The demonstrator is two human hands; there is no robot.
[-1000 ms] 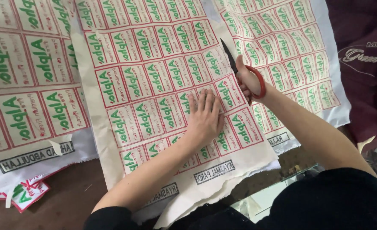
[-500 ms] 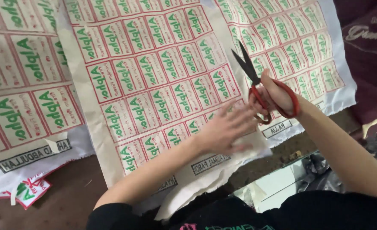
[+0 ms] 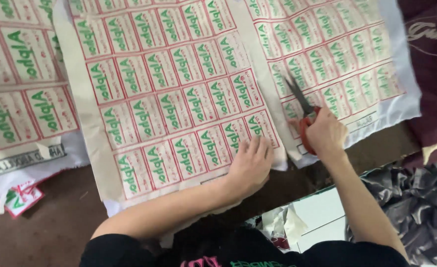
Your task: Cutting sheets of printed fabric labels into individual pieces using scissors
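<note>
Near the table's front edge, my left hand (image 3: 250, 165) lies flat, pinning the thin, limp label sheet (image 3: 174, 99); my right hand (image 3: 325, 133) grips red scissors (image 3: 302, 106), blades parted at the sheet's right margin.

Three printed label sheets (image 3: 174, 94), one pair of scissors (image 3: 302, 106), two hands (image 3: 250, 165).

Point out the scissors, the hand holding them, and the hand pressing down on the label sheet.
scissors (image 3: 297, 96), head view, on the dark blades.
right hand (image 3: 326, 133), head view, on the back of the hand.
left hand (image 3: 249, 165), head view, on the back of the hand, flat on the sheet.
</note>
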